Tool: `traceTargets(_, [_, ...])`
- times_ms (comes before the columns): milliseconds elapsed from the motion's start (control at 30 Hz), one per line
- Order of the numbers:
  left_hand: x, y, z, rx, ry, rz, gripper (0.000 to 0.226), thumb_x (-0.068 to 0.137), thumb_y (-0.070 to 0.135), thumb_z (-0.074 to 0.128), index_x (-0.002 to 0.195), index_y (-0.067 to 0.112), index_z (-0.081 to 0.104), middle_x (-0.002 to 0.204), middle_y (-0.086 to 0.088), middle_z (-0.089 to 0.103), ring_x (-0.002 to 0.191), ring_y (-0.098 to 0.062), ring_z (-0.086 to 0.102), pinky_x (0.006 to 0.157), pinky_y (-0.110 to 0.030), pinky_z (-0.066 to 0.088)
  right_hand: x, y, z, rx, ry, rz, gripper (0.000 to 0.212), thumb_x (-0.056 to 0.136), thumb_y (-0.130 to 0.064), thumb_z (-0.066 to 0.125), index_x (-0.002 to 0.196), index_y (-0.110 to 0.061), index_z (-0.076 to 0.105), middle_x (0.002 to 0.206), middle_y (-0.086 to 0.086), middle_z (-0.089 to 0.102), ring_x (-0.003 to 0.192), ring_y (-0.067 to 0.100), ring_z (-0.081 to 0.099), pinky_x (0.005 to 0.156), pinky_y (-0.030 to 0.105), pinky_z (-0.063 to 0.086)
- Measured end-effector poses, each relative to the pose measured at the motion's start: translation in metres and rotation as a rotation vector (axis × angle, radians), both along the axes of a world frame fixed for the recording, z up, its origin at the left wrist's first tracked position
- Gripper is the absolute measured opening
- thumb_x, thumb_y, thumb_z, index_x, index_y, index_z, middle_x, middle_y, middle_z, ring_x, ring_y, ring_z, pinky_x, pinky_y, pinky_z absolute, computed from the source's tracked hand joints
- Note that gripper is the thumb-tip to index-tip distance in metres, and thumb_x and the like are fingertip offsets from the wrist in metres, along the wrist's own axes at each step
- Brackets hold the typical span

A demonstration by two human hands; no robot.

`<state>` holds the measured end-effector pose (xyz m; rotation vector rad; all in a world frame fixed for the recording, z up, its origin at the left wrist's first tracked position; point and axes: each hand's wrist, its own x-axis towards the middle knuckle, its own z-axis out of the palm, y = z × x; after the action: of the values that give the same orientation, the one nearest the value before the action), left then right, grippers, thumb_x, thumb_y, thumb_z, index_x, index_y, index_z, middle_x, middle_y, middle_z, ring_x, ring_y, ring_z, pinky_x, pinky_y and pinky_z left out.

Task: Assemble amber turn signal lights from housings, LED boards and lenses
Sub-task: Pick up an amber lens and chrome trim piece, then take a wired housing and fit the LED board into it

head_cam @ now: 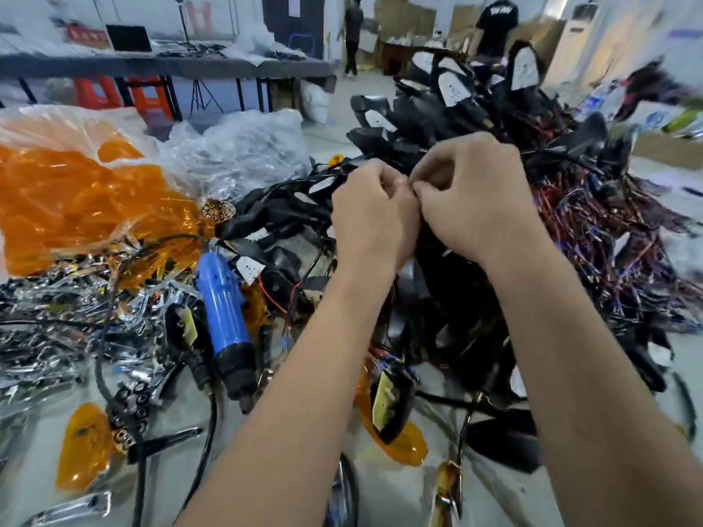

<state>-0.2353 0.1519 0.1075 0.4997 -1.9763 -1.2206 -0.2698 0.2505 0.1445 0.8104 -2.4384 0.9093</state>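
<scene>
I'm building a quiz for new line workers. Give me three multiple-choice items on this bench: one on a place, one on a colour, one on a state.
1. Where does the electric screwdriver lie?
A. left of the forearms
B. on the housing pile
C. in a hand

2. What colour are the bagged lenses?
A. clear
B. amber
C. red

3. What are the hands doing?
A. resting flat
B. fingertips pinched together
C. holding the screwdriver

Key: A, it lies on the bench beside the left forearm; B, orange-amber shows through the plastic; B, left hand and right hand meet, fingers curled; what they pinch is hidden.
</scene>
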Motion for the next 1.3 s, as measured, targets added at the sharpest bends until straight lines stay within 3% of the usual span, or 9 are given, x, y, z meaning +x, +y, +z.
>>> traceTargets(233, [-0.034, 0.022, 0.016, -0.056, 0.015, -0.038, 0.014, 0.093, 0.010, 0.056, 0.092, 0.016, 0.068, 0.092, 0.002, 0.068, 0.092, -0.019, 0.063, 0.082, -0.034, 0.050, -0.080, 0.005, 0.028, 0.238, 0.033, -0.472, 0.037, 0.089, -0.017, 0.067, 0.124, -0.009, 0.057, 0.133, 0.022, 0.058, 0.133, 0.043, 0.047, 0.105, 0.046, 0.042])
traceTargets(467, [-0.060, 0.031, 0.013, 0.289, -0.027, -0.163, 0.015, 0.096, 0.024, 0.057, 0.086, 0.014, 0.062, 0.088, 0.002, 0.067, 0.091, -0.023, 0.068, 0.082, -0.036, 0.056, -0.084, 0.020, 0.017, 0.083, 0.004, -0.380, 0.007, 0.082, 0.002, 0.063, 0.084, -0.004, 0.062, 0.081, 0.018, 0.058, 0.083, 0.039, 0.063, 0.067, 0.034, 0.041])
traceTargets(567, [-0.068, 0.029, 0.013, 0.460, -0.037, -0.247, 0.034, 0.101, 0.032, 0.055, 0.076, 0.008, 0.057, 0.082, -0.010, 0.065, 0.085, -0.035, 0.070, 0.089, -0.057, 0.058, -0.068, 0.020, 0.011, 0.085, 0.069, -0.362, 0.011, 0.095, -0.014, 0.064, 0.096, -0.004, 0.069, 0.088, 0.016, 0.062, 0.092, 0.038, 0.061, 0.073, 0.035, 0.040])
traceTargets(633, [-0.068, 0.029, 0.018, 0.518, -0.038, -0.284, 0.049, 0.102, 0.036, 0.057, 0.058, 0.013, 0.053, 0.066, -0.009, 0.058, 0.068, -0.036, 0.058, 0.083, -0.046, 0.055, -0.050, 0.016, 0.003, 0.150, 0.134, -0.354, 0.022, 0.102, -0.023, 0.055, 0.102, -0.005, 0.069, 0.105, 0.020, 0.068, 0.108, 0.041, 0.059, 0.090, 0.040, 0.038])
traceTargets(733, [-0.064, 0.024, 0.026, 0.620, -0.035, -0.319, 0.055, 0.102, 0.038, 0.061, 0.053, 0.016, 0.049, 0.059, -0.004, 0.049, 0.061, -0.026, 0.042, 0.072, -0.035, 0.037, -0.023, 0.009, -0.011, 0.093, 0.094, -0.246, 0.024, 0.102, -0.018, 0.053, 0.103, -0.006, 0.073, 0.107, 0.022, 0.068, 0.103, 0.042, 0.060, 0.086, 0.039, 0.040])
traceTargets(933, [-0.032, -0.009, 0.016, 0.817, 0.046, -0.249, 0.037, 0.105, 0.023, 0.060, 0.071, 0.007, 0.060, 0.060, -0.003, 0.061, 0.046, -0.018, 0.052, 0.054, -0.023, 0.043, 0.016, -0.008, -0.019, 0.032, -0.161, 0.073, 0.021, 0.096, -0.012, 0.060, 0.107, -0.022, 0.075, 0.117, 0.008, 0.068, 0.106, 0.027, 0.066, 0.096, 0.039, 0.053])
traceTargets(1033, [0.001, -0.040, 0.014, 0.812, 0.119, -0.181, 0.030, 0.104, 0.015, 0.057, 0.075, 0.006, 0.058, 0.052, -0.001, 0.062, 0.037, -0.013, 0.054, 0.039, -0.017, 0.039, 0.041, -0.018, -0.011, 0.062, -0.172, 0.200, 0.025, 0.090, -0.012, 0.072, 0.070, -0.023, 0.066, 0.078, -0.002, 0.069, 0.076, 0.014, 0.067, 0.073, 0.027, 0.054])
traceTargets(1133, [0.040, -0.076, 0.014, 0.735, 0.125, -0.109, 0.029, 0.102, 0.013, 0.056, 0.074, 0.007, 0.058, 0.049, 0.001, 0.059, 0.043, -0.017, 0.050, 0.041, -0.020, 0.038, 0.068, -0.040, -0.004, 0.130, -0.316, 0.445, 0.022, 0.094, -0.015, 0.070, 0.082, 0.003, 0.071, 0.065, 0.003, 0.069, 0.056, 0.015, 0.070, 0.065, 0.032, 0.061])
traceTargets(1300, [0.128, -0.118, -0.010, 0.507, 0.019, 0.156, 0.031, 0.102, 0.016, 0.058, 0.073, 0.005, 0.062, 0.037, 0.007, 0.043, 0.029, -0.010, 0.033, 0.036, -0.016, 0.025, 0.101, -0.093, -0.031, -0.057, -0.735, 0.653, 0.034, 0.105, -0.022, 0.059, 0.082, 0.001, 0.070, 0.060, 0.010, 0.066, 0.047, 0.023, 0.064, 0.045, 0.031, 0.053])
